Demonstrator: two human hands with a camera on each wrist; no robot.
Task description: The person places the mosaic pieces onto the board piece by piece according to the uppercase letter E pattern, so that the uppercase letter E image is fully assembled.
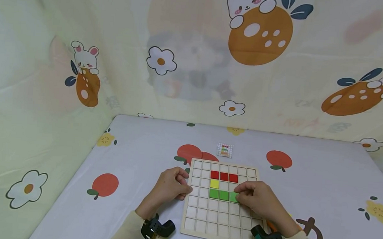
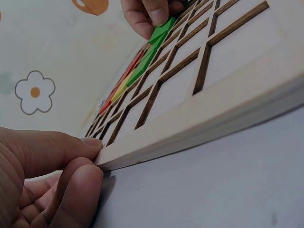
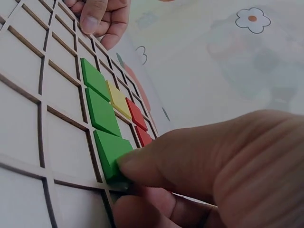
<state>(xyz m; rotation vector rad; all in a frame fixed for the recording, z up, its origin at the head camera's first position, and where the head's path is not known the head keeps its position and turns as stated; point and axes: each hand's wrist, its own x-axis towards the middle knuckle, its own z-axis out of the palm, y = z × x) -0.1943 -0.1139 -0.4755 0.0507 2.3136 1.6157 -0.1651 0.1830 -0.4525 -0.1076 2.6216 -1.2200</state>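
Observation:
A pale wooden grid board (image 1: 197,225) with square cells lies on the table. My left hand (image 1: 170,184) pinches its left edge, thumb (image 2: 71,151) on the rim and fingertips against the side. With thumb and fingers, my right hand (image 1: 258,197) holds a green square tile (image 3: 110,154) at a cell; the tile sits slightly tilted, its lower edge partly behind the fingers. Two more green tiles (image 1: 218,194) lie to its left in the same row. Above them are a yellow tile (image 1: 214,184) and a row of three red tiles (image 1: 224,177).
Behind the board lies a small printed card (image 1: 225,150) with a coloured grid pattern. The white tablecloth (image 1: 139,142) carries printed fruit and flowers. Patterned fabric walls (image 1: 186,87) rise at the back and sides. An orange object (image 1: 271,226) shows partly beneath my right wrist.

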